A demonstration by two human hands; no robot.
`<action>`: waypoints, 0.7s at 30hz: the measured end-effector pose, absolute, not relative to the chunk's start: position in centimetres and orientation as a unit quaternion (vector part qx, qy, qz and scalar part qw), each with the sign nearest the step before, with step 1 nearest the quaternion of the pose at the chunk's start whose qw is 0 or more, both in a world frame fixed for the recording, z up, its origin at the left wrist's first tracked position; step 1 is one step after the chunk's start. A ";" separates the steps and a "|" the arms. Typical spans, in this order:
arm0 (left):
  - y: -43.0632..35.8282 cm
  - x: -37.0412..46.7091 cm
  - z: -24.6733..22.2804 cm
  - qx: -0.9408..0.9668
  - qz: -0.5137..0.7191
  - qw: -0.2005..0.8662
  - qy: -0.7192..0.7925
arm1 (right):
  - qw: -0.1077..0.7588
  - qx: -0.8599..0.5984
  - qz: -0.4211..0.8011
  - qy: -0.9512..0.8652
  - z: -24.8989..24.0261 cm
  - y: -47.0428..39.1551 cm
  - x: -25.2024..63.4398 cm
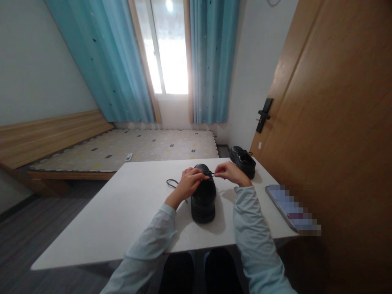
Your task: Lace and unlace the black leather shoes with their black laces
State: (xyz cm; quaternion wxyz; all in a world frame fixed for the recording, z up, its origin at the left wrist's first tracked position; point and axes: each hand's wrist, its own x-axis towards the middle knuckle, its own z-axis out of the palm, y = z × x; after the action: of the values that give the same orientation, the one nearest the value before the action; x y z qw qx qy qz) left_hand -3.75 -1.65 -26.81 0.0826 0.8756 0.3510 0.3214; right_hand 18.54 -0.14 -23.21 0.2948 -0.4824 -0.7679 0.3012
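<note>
A black lace-up shoe [203,204] stands on the white table with its heel toward me and its toe pointing away. My left hand [191,179] lies across its lacing from the left, fingers close together and gripping at the tongue; the fingertips partly cover what is beneath. To the right of the opening, my right hand [229,172] pinches a black shoelace [212,174] that runs out from the eyelets. The other lace end [172,182] trails in a loop on the tabletop, left of the shoe and partly behind my left wrist.
A second black shoe [245,162] sits at the table's far right corner. A flat tablet-like thing [290,208], blurred out, lies along the right edge of the white table [122,212]. Beyond are a bed [147,147] with a small white remote [129,157], and a wooden door [333,122] at right.
</note>
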 end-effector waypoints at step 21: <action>-2.1 -3.3 -26.4 0.854 0.348 0.103 0.373 | 0.285 -0.490 0.246 -0.786 -23.2 -0.3 17.9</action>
State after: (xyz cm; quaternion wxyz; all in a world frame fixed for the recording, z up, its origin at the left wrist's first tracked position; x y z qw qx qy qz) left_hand -3.26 -2.15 -26.35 0.1026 0.8536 0.3735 0.3484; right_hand 17.87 -0.28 -23.20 0.2846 -0.4899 -0.7863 0.2463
